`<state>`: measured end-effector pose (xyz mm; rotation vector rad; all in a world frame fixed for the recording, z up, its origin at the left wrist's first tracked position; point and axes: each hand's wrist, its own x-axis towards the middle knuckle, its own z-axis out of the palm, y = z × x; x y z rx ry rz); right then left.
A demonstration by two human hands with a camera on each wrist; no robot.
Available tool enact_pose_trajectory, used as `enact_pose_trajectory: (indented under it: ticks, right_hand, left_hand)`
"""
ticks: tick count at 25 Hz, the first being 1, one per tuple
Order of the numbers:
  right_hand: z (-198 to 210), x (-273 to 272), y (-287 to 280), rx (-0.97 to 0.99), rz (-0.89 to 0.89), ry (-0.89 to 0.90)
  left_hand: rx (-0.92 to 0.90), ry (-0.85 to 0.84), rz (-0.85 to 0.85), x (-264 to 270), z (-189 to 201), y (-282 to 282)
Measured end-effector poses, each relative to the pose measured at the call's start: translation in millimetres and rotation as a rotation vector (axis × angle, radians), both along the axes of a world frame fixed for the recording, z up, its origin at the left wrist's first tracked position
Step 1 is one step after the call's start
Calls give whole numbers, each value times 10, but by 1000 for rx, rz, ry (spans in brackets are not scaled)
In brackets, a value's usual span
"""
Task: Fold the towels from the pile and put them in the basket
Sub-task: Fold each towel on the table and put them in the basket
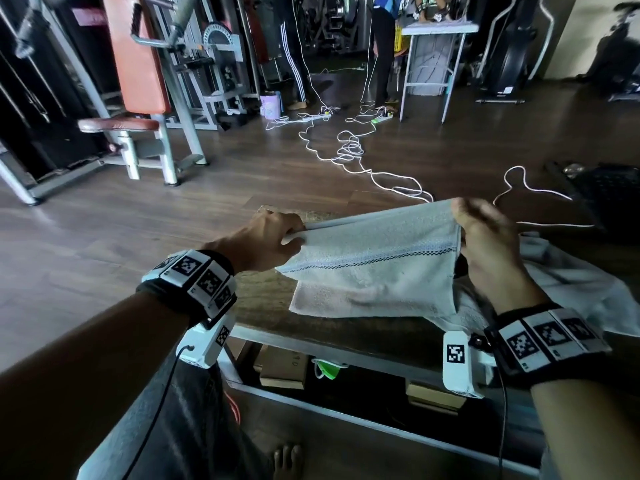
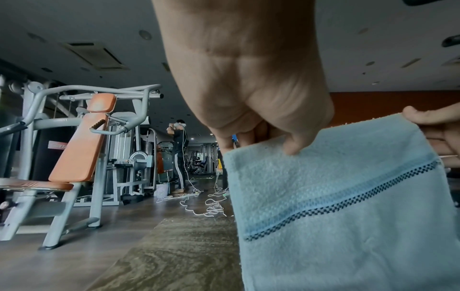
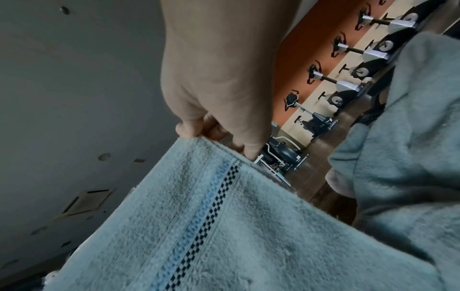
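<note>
A pale blue towel (image 1: 374,265) with a blue and black chequered stripe hangs doubled over between my two hands, above the wooden table (image 1: 263,306). My left hand (image 1: 273,237) pinches its upper left corner, thumb on the near side (image 2: 293,145). My right hand (image 1: 481,233) pinches the upper right corner (image 3: 196,130). The towel (image 2: 348,216) hangs down toward the table top; its lower edge touches or nearly touches it. The pile of towels (image 1: 571,292) lies on the table to the right, behind my right wrist (image 3: 410,137). A dark basket (image 1: 609,192) stands at the far right.
White cables (image 1: 349,150) trail across the wooden floor beyond the table. An orange gym machine (image 1: 138,81) stands at the left back. Two people (image 1: 294,46) stand far back near a white table (image 1: 436,46). Boxes (image 1: 284,368) sit on the shelf under the table.
</note>
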<state>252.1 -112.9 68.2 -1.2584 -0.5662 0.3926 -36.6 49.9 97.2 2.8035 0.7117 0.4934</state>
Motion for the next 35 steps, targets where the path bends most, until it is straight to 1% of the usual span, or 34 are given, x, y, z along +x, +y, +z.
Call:
enact_pose_trajectory:
  ticks: [3, 6, 9, 11, 13, 16, 19, 20, 23, 25, 27, 29, 31, 33, 34, 35]
  right_hand:
    - [-6, 20, -36, -35, -3, -2]
    - [10, 33, -76, -61, -15, -5]
    - [49, 24, -97, -38, -51, -10]
    - [85, 21, -111, -58, -65, -38]
    - [139, -21, -119, -128, -38, -100]
    - [367, -84, -90, -178, -25, -171]
    - [716, -64, 66, -263, -20, -202]
    - [839, -52, 146, -290, -13, -206]
    - [1170, -48, 376, -347, 27, -191]
    - [1338, -81, 483, -328, 70, -156]
    - [1426, -84, 527, -269, 76, -143]
    - [1395, -79, 504, -199, 83, -151]
    - [1233, -79, 426, -182, 97, -164]
    - [895, -75, 292, -241, 123, -167]
    - [674, -52, 219, -290, 140, -173]
    - [448, -35, 129, -360, 167, -179]
  left_hand:
    - [21, 40, -49, -53, -15, -41]
    - [57, 28, -89, -102, -8, -76]
    - [64, 71, -116, -203, 10, -117]
    - [46, 110, -130, -320, 63, -155]
    - [44, 83, -117, -450, 179, -117]
    - [161, 61, -22, -538, 428, 56]
    - [279, 40, 72, -533, 715, 267]
    - [288, 33, 111, -528, 805, 340]
    - [240, 48, 221, -452, 1068, 516]
    - [214, -13, 232, -383, 1193, 632]
    - [228, -113, 208, -354, 1279, 714]
    - [283, -191, 186, -384, 1278, 785]
    - [313, -237, 183, -454, 1142, 788]
    - [308, -199, 170, -534, 869, 724]
    - [276, -147, 153, -570, 723, 655]
    - [213, -61, 142, -604, 563, 555]
